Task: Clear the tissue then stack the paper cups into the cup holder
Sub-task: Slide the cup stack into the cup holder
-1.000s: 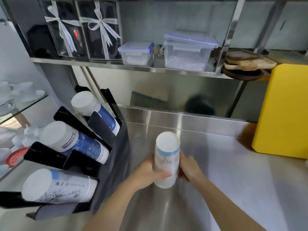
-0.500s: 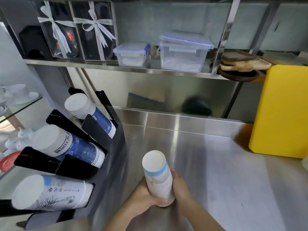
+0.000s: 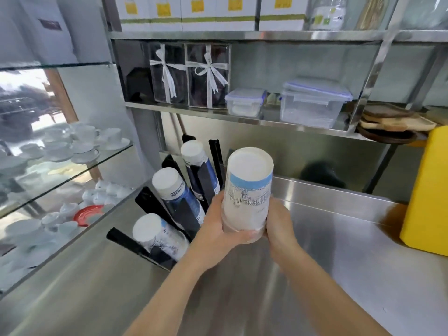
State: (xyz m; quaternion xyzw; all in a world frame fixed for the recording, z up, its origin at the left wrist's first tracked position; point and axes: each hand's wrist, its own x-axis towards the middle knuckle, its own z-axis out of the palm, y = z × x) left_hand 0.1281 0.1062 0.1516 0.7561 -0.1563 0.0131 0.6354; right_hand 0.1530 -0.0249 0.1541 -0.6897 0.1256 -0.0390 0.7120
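Your left hand (image 3: 219, 229) and right hand (image 3: 278, 223) clamped around an upturned white paper cup stack (image 3: 247, 190), black three-slot cup holder (image 3: 155, 241) just left, seemingly full, steel counter (image 3: 339, 251) beneath

Cup holder (image 3: 169, 214) at bench (image 3: 339, 238) left, three cup stacks in it, held cup stack (image 3: 247, 190) just right, lidded containers (image 3: 312, 103) on shelf (image 3: 242, 117) behind.
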